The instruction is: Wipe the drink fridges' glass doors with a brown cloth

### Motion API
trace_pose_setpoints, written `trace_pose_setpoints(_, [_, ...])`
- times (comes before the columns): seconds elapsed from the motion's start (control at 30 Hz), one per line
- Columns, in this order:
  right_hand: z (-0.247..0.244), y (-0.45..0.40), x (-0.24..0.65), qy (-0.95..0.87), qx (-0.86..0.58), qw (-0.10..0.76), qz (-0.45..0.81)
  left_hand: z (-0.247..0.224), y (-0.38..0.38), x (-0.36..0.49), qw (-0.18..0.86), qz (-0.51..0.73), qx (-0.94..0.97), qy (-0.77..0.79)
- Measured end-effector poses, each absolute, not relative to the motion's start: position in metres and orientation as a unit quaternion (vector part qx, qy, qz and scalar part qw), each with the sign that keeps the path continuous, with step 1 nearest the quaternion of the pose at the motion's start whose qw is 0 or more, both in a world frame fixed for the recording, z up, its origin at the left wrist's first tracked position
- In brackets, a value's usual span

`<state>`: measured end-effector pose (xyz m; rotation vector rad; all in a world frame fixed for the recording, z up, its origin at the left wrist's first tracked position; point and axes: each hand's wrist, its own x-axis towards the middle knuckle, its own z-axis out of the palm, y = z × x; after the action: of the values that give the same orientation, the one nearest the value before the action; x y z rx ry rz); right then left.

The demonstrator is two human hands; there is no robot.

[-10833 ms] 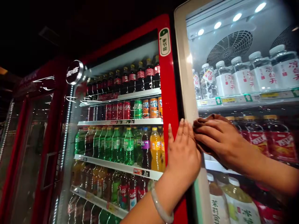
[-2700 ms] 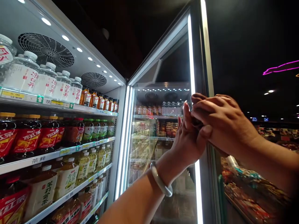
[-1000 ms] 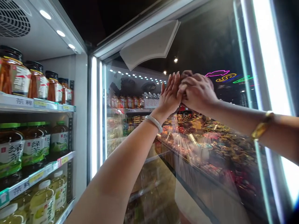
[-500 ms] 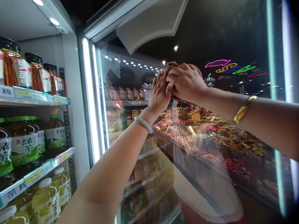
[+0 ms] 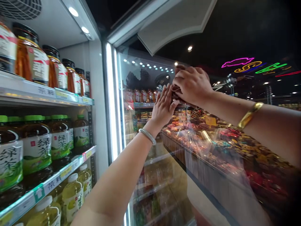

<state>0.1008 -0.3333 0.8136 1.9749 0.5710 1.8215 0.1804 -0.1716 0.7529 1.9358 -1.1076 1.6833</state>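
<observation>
My left hand [image 5: 162, 108], with a pale bangle [image 5: 147, 136] at the wrist, lies against the glass door [image 5: 160, 169] of a drinks cooler. Its fingers are stretched out and the thumb stands apart. Just right of it and slightly higher, my right hand [image 5: 194, 86] is bent with its knuckles up and fingers curled towards the glass. Dark brownish shapes show beneath those fingers; whether they are a reflection or a held thing, I cannot tell. A gold bangle [image 5: 250, 115] circles the right forearm.
On the left, cooler shelves hold dark-capped amber bottles [image 5: 33, 59], green-capped tea bottles [image 5: 37, 146] and white-capped pale yellow bottles [image 5: 72, 196]. A lit door frame edge [image 5: 110, 100] stands beside them. Through the glass appear a goods display [image 5: 249, 141] and neon signs [image 5: 249, 66].
The view has turned left, showing more of the shelves. Both hands now appear nearer the lit door edge. My left hand sits lower, its thumb now spread away from the right hand.
</observation>
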Motion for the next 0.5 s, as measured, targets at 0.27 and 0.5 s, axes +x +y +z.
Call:
trace_pose_setpoints(0.27, [0.772,-0.304,0.117,0.222,0.707,0.228,0.631,0.732,-0.151,0.198,0.187,0.602,0.68,-0.375])
trace_pose_setpoints(0.5, [0.79,-0.301,0.123,0.212,0.694,0.195,0.66,0.717,-0.124,0.21,0.185,0.596,0.704,-0.34])
